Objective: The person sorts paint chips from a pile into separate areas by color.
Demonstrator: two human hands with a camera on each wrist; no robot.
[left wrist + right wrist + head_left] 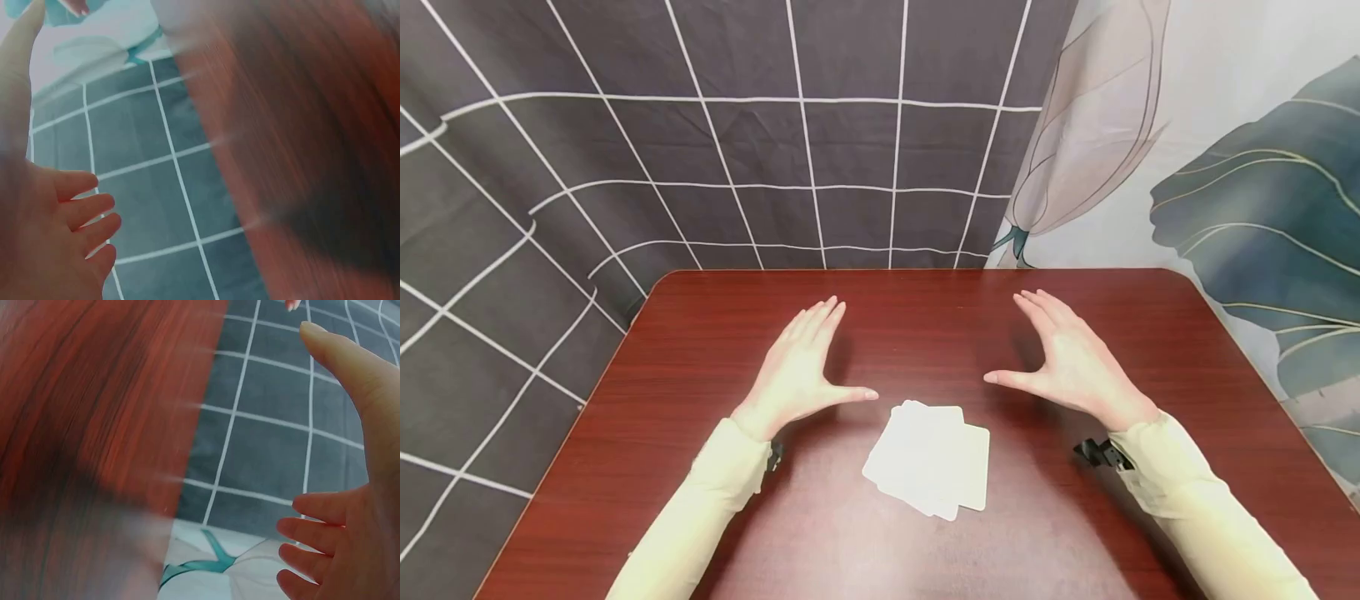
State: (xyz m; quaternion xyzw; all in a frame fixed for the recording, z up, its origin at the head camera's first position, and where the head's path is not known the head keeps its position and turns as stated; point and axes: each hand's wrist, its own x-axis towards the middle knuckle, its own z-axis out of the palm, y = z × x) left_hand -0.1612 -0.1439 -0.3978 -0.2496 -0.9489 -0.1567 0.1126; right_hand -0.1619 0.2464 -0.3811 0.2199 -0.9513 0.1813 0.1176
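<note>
cards (929,459) on table (700,333) | left hand (797,375) left | right hand (1071,362) right

Both hands are up over the counter (715,350), left hand (801,367) and right hand (1071,358), fingers (820,321) straight, thumbs pointing inward with an open gap between them. Just nearer the person than that gap lies a loose stack of white cards (928,458), flat and low, touching neither hand. Bare wood runs on either side of the cards and out to the far edge. Behind the counter hangs a gridded cloth (775,142), closing off the back.
</note>
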